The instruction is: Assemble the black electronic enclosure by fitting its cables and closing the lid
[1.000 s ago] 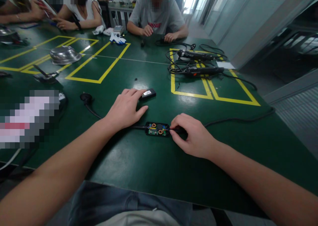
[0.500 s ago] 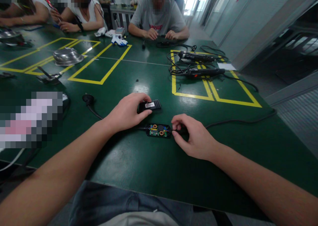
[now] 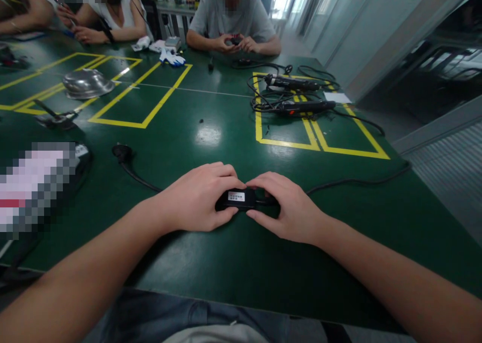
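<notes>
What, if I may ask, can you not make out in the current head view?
In the head view:
Print on the white label: too small.
Left end of the black cable housing: hidden by the left hand.
Housing's inside: hidden by its labelled top.
Pixelated object: masked, cut off by the left edge.
Dark object held by the person opposite: small, partly covered by fingers.

Items are supported by a green table (image 3: 211, 262) marked with yellow tape (image 3: 116, 124). From the labelled black case (image 3: 243, 199), a metal bowl (image 3: 88, 84) is located at 10 o'clock, blue-and-white gloves (image 3: 172, 58) at 11, two corded black tools (image 3: 309, 106) at 1
</notes>
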`<state>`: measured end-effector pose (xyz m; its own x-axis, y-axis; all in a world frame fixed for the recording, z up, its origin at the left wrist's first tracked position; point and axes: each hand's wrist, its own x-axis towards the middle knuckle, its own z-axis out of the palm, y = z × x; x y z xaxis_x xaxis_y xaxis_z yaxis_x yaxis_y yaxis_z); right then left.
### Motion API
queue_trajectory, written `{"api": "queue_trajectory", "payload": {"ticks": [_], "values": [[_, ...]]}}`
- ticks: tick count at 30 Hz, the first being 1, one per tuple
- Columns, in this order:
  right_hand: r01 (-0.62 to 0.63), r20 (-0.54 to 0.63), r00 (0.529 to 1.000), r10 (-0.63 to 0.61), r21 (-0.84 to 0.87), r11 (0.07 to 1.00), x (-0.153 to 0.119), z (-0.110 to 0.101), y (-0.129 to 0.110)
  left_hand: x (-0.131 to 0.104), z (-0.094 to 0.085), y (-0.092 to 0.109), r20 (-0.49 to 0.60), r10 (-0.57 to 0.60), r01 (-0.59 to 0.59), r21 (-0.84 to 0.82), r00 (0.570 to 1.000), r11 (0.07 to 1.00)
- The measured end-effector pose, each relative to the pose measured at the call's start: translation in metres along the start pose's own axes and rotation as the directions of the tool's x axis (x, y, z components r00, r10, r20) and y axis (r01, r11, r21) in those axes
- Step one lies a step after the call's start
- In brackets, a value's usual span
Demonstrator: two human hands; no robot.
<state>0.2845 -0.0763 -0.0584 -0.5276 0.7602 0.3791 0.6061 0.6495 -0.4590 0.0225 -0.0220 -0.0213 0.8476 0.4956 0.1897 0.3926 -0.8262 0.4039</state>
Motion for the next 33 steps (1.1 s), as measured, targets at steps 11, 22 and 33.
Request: {"api": "queue_trajectory", "payload": {"ticks": [11,22,33], "values": [[-0.024,0.033,0.999,0.024,-0.017,1.000,0.0020,-0.0022,-0.0014,0.0000,-0.0010,0.0019,0.042,-0.052,0.052,-0.009,0.998,0.999],[-0.035,0.045,0.998,0.035,-0.008,0.999,0.0027,-0.0009,-0.0007,0.0019,0.0017,-0.0023,0.080,-0.080,0.079,0.023,0.994,0.997],[-0.028,0.047,0.999,0.029,-0.012,1.000,0.0028,-0.0004,-0.0011,0.0021,0.0019,-0.0018,0.075,-0.074,0.073,0.025,0.994,0.997]]}}
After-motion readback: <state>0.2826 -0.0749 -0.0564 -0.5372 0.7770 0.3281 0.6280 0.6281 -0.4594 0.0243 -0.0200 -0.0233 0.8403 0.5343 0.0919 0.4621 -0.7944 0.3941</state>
